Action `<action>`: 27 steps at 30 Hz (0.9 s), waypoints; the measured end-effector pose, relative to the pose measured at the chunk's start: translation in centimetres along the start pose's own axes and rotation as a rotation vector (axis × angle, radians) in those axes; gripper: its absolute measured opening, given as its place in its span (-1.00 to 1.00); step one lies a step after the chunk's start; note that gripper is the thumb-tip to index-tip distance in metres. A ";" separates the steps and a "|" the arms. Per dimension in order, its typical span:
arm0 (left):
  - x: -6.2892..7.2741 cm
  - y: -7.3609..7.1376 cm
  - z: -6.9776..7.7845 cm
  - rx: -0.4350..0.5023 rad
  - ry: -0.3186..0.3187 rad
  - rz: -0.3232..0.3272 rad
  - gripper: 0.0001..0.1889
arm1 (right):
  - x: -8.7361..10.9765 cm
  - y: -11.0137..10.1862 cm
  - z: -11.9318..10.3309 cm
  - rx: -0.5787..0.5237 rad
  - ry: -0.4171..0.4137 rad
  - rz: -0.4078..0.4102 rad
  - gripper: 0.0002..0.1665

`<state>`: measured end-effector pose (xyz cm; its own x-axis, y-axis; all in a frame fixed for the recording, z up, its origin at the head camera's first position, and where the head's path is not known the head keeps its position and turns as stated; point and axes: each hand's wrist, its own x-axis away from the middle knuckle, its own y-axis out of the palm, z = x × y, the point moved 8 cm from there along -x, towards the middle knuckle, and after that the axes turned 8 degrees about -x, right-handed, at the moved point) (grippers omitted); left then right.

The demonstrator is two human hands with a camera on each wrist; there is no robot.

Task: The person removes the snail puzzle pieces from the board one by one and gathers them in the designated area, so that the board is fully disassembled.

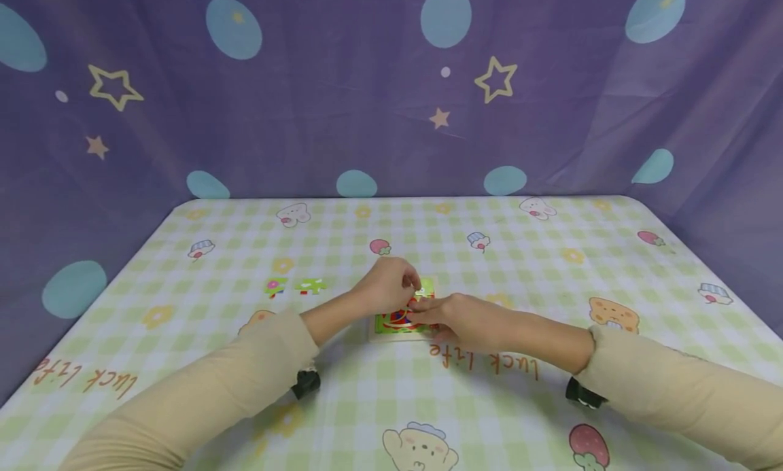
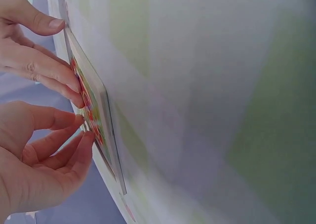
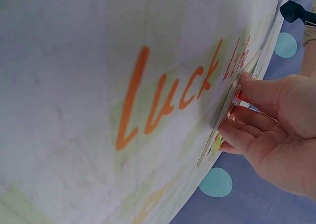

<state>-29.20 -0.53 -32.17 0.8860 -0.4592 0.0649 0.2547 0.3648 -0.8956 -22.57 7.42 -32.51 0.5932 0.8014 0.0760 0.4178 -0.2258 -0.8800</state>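
1. Locate the thin, flat, rectangular puzzle board with a pale rim (image 1: 397,336) and a red, green and blue picture. It lies flat on the green-and-white checked tablecloth (image 1: 342,416), near the middle, beneath both hands.
2. Left hand (image 1: 387,285): thumb and fingertips form a narrow pinch at the picture face. A small sliver shows between them in the left wrist view; whether it is a held piece cannot be told.
3. Right hand (image 1: 474,319): fingers lie extended, close together, with their tips on the picture face; the thumb touches the edge of the board.
4. Note two loose pieces on the tablecloth to the left of the board, well apart from it: a green piece with a pink flower (image 1: 275,285) and, just beside it, a green piece with white spots (image 1: 310,286).
5. Handling, board: probably light and stiff, and liable to slide on the cloth under side pressure. Hold it by the rim, keeping fingers off unseated areas.
6. Handling, pieces: probably very light, thin and rigid; the narrow tabs look the likeliest to chip or bend. Pinch opposite edges of the body, then press with a flat fingertip.
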 end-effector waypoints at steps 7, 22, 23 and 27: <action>-0.2 0.0 0.2 -0.012 0.026 0.007 -0.80 | 0.1 -0.1 -0.1 0.007 -0.021 0.007 -0.47; -1.2 -0.4 -0.3 0.066 0.010 0.056 -0.76 | 0.0 -0.1 -0.1 -0.010 -0.008 0.009 -0.47; -1.3 -0.5 -0.4 0.082 0.004 0.061 -0.78 | 0.0 -0.1 -0.1 -0.004 -0.013 0.010 -0.47; -1.7 -0.5 -0.7 0.145 -0.033 0.066 -0.85 | -0.1 -0.1 -0.1 0.017 -0.011 0.004 -0.48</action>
<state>-31.10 -0.54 -32.19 0.9142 -0.4045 0.0241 0.2463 0.5075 -0.8257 -22.60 7.34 -32.37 0.5874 0.8065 0.0679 0.4039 -0.2194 -0.8881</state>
